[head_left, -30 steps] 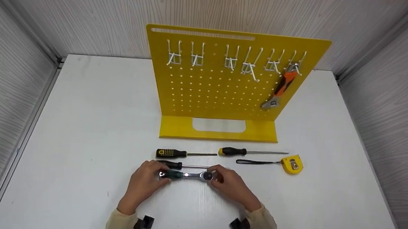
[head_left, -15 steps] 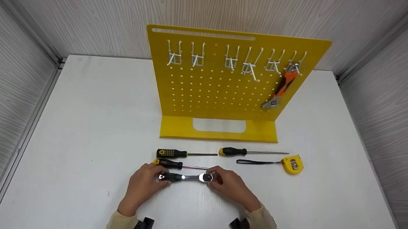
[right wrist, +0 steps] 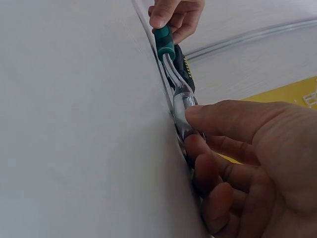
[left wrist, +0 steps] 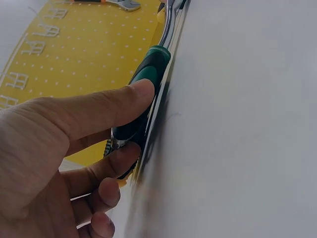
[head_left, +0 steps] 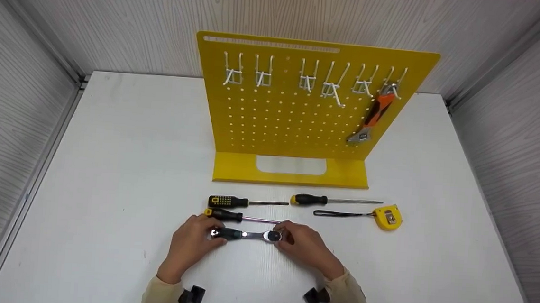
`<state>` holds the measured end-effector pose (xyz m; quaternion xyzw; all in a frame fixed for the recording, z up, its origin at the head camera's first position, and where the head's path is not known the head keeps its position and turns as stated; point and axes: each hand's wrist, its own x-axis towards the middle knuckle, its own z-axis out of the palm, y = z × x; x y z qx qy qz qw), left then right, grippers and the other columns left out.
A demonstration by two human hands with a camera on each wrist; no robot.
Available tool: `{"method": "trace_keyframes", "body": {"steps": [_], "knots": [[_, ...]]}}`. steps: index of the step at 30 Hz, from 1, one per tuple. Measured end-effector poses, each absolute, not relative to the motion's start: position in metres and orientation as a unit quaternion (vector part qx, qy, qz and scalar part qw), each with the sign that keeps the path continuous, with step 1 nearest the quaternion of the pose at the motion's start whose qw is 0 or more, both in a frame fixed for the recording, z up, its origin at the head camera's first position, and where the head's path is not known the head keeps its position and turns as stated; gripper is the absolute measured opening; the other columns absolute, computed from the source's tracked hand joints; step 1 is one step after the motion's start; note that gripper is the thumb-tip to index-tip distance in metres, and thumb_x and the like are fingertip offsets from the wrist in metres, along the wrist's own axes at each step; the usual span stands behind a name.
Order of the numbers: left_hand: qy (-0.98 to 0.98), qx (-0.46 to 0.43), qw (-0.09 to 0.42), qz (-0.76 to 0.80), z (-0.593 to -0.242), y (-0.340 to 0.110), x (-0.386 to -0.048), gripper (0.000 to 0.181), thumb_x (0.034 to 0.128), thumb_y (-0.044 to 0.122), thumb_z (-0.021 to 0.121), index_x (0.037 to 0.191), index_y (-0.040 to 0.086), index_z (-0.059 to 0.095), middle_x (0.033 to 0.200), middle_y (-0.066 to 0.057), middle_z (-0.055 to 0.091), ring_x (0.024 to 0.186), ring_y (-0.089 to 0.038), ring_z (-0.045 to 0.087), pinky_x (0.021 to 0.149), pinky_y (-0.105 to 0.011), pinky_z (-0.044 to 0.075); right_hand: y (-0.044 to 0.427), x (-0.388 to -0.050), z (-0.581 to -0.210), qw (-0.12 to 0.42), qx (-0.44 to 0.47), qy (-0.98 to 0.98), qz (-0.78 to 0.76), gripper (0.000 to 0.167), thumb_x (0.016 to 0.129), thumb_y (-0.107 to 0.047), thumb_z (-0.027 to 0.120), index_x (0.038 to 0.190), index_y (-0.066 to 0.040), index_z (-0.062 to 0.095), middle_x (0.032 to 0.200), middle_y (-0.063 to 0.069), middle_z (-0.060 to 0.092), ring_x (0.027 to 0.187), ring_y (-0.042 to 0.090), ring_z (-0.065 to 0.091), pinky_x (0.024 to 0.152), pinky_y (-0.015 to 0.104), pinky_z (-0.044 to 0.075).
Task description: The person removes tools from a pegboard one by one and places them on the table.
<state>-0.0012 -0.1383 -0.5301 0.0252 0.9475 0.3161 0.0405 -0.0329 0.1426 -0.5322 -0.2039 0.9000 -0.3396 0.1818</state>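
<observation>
A ratchet wrench (head_left: 252, 235) with a green and black handle and a chrome head lies crosswise between both hands, close to the table. My left hand (head_left: 192, 242) pinches its handle end between thumb and fingers; the left wrist view shows the thumb on the green grip (left wrist: 152, 64). At the other end my right hand (head_left: 306, 245) pinches the round chrome head (right wrist: 182, 111). Just beyond the ratchet lies a black and yellow screwdriver (head_left: 227, 215), its shaft tip hidden near the right fingers. Farther back is a screwdriver with a dotted handle (head_left: 228, 202).
A yellow pegboard (head_left: 296, 120) stands behind the tools, with several white hooks (head_left: 307, 82). An orange and black adjustable wrench (head_left: 376, 114) hangs from the far right hook. Another screwdriver (head_left: 311, 200) and a yellow tape measure (head_left: 389, 218) with a black strap lie right of centre.
The ratchet wrench has turned slightly about its length and come a little nearer to me, in both hands throughout. The yellow butt of the nearest screwdriver has come into sight.
</observation>
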Motion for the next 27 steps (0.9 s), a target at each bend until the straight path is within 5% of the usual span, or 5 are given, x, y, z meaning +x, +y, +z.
{"method": "trace_keyframes", "body": {"steps": [27], "knots": [[0.941, -0.004, 0.078, 0.329, -0.5250, -0.1418, 0.0020, 0.031, 0.0749, 0.023, 0.082, 0.103, 0.015, 0.071, 0.097, 0.002, 0.065, 0.091, -0.015, 0.056, 0.079, -0.037, 0.048, 0.1464, -0.0336, -0.5332, 0.189, -0.194, 0.883, -0.382, 0.025, 0.088, -0.013, 0.063, 0.113, -0.014, 0.065, 0.081, -0.007, 0.060, 0.072, 0.004, 0.050, 0.067, 0.020, 0.043]]}}
